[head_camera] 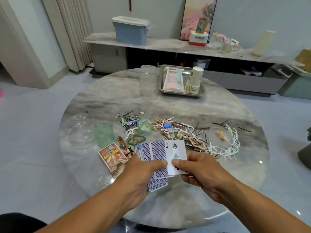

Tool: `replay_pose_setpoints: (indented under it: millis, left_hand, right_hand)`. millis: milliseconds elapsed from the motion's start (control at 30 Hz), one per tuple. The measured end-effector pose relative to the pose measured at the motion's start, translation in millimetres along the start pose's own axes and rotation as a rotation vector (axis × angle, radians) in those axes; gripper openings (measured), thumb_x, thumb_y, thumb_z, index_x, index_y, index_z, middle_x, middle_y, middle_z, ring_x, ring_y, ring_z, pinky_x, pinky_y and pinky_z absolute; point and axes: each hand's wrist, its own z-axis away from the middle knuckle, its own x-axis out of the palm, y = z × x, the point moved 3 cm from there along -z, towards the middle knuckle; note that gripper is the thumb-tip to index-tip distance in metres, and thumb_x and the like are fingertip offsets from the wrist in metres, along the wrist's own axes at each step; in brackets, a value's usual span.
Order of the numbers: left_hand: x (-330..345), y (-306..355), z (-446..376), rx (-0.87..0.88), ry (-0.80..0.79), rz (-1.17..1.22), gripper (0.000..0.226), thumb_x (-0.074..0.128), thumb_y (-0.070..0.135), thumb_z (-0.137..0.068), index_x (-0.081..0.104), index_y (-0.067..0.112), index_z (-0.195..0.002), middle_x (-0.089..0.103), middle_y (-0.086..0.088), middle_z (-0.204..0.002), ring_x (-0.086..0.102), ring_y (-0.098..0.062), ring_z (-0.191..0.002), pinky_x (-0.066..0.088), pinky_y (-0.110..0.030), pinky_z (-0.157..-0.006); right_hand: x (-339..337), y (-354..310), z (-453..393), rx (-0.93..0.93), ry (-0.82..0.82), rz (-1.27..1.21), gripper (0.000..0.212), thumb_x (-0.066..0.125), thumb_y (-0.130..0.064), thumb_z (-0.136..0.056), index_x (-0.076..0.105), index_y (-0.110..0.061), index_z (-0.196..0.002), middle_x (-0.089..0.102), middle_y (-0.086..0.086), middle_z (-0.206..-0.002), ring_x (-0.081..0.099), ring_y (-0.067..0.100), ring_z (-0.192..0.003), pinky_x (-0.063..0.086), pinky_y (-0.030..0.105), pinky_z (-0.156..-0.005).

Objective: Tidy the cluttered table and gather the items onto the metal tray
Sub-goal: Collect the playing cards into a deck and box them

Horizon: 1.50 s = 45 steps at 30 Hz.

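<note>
My left hand (143,175) grips a fanned stack of blue-backed playing cards (155,152) just above the round marble table (168,105). My right hand (198,169) pinches a face-up three of clubs (175,153) lying on top of that stack. Behind the cards, a heap of hairpins, clips and small plastic pieces (176,132) is spread over the table's middle. The metal tray (203,93) stands at the far side and holds a white pouch (173,79) and a stack of paper cups (194,80).
A card box (111,156) lies left of my left hand, with small figurines (128,153) beside it. Clear plastic lids (80,130) and a green bag (103,134) lie at the left. A clear container (148,77) stands left of the tray. A low cabinet runs behind the table.
</note>
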Motion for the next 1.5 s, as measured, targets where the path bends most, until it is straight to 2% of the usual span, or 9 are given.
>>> replay_pose_setpoints:
  millis: [233, 333, 567, 667, 800, 933, 1133, 1333, 1500]
  left_hand:
    - [-12, -10, -12, -0.011, 0.178, 0.069, 0.031, 0.071, -0.006, -0.083, 0.07, 0.015, -0.106, 0.078, -0.013, -0.087, 0.076, -0.031, -0.071, 0.058, -0.039, -0.055]
    - [-23, -7, -20, -0.024, 0.3, 0.112, 0.031, 0.073, -0.006, -0.082, 0.067, 0.012, -0.106, 0.077, -0.009, -0.077, 0.075, -0.026, -0.063, 0.057, -0.036, -0.049]
    - [-17, -12, -14, -0.103, 0.174, 0.049, 0.029, 0.077, -0.006, -0.079, 0.071, 0.007, -0.104, 0.078, -0.013, -0.086, 0.076, -0.03, -0.07, 0.058, -0.037, -0.053]
    - [-7, -13, -12, -0.079, 0.101, 0.003, 0.03, 0.076, -0.007, -0.079, 0.072, 0.009, -0.104, 0.078, -0.013, -0.089, 0.077, -0.031, -0.075, 0.058, -0.037, -0.057]
    - [7, -13, -7, -0.048, -0.01, -0.008, 0.034, 0.079, -0.004, -0.076, 0.072, 0.007, -0.108, 0.077, -0.017, -0.096, 0.076, -0.036, -0.086, 0.062, -0.045, -0.07]
    - [10, -12, -7, -0.111, -0.013, 0.098, 0.024, 0.07, 0.014, -0.091, 0.067, 0.004, -0.112, 0.077, -0.019, -0.097, 0.076, -0.035, -0.085, 0.062, -0.046, -0.074]
    - [9, -9, -12, -0.014, 0.038, 0.024, 0.027, 0.07, -0.006, -0.087, 0.07, 0.006, -0.111, 0.077, -0.018, -0.097, 0.075, -0.038, -0.086, 0.061, -0.053, -0.075]
    - [11, -8, -12, 0.005, 0.053, 0.077, 0.019, 0.073, 0.005, -0.088, 0.073, 0.012, -0.105, 0.078, -0.013, -0.093, 0.077, -0.031, -0.076, 0.059, -0.039, -0.054]
    - [-1, -10, -21, 0.018, 0.214, 0.047, 0.018, 0.068, 0.002, -0.09, 0.07, 0.014, -0.103, 0.078, -0.011, -0.081, 0.074, -0.027, -0.063, 0.059, -0.039, -0.056]
  right_hand:
    - [-8, 7, -4, 0.061, 0.105, -0.019, 0.017, 0.058, -0.023, -0.103, 0.072, -0.013, -0.099, 0.079, 0.003, -0.085, 0.075, 0.018, -0.074, 0.059, 0.028, -0.064]
    - [-19, 20, -8, 0.082, 0.132, 0.249, 0.019, 0.066, -0.021, -0.098, 0.069, -0.013, -0.081, 0.069, -0.007, -0.059, 0.058, 0.003, -0.046, 0.041, 0.018, -0.045]
    - [-29, 31, -14, -0.159, 0.443, 1.131, 0.037, 0.073, -0.056, -0.082, 0.047, -0.034, -0.097, 0.057, -0.014, -0.086, 0.057, 0.009, -0.079, 0.042, 0.031, -0.062]
    - [-23, 19, -15, -0.286, 0.329, 0.626, 0.027, 0.061, -0.056, -0.094, 0.064, -0.029, -0.09, 0.067, -0.007, -0.082, 0.065, 0.011, -0.071, 0.054, 0.033, -0.063]
    - [-4, 15, -10, -0.19, -0.004, 0.153, 0.024, 0.074, -0.039, -0.091, 0.075, -0.017, -0.099, 0.075, -0.007, -0.076, 0.065, 0.002, -0.059, 0.044, 0.016, -0.046]
    - [-13, 13, -14, -0.112, 0.016, 0.082, 0.01, 0.074, -0.028, -0.092, 0.074, -0.02, -0.086, 0.078, 0.0, -0.082, 0.064, 0.005, -0.061, 0.044, 0.02, -0.054]
    - [-13, 19, -14, -0.036, -0.031, 0.046, 0.026, 0.08, -0.034, -0.086, 0.075, -0.011, -0.097, 0.078, 0.012, -0.095, 0.063, 0.015, -0.073, 0.045, 0.025, -0.059]
    - [-15, 17, -17, -0.047, -0.015, 0.011, 0.014, 0.072, -0.027, -0.094, 0.073, -0.015, -0.1, 0.078, 0.01, -0.101, 0.066, 0.019, -0.085, 0.048, 0.033, -0.077]
    - [-15, 16, -17, -0.027, 0.024, -0.018, 0.016, 0.061, -0.028, -0.102, 0.069, -0.017, -0.111, 0.079, 0.002, -0.1, 0.07, 0.01, -0.077, 0.051, 0.021, -0.057]
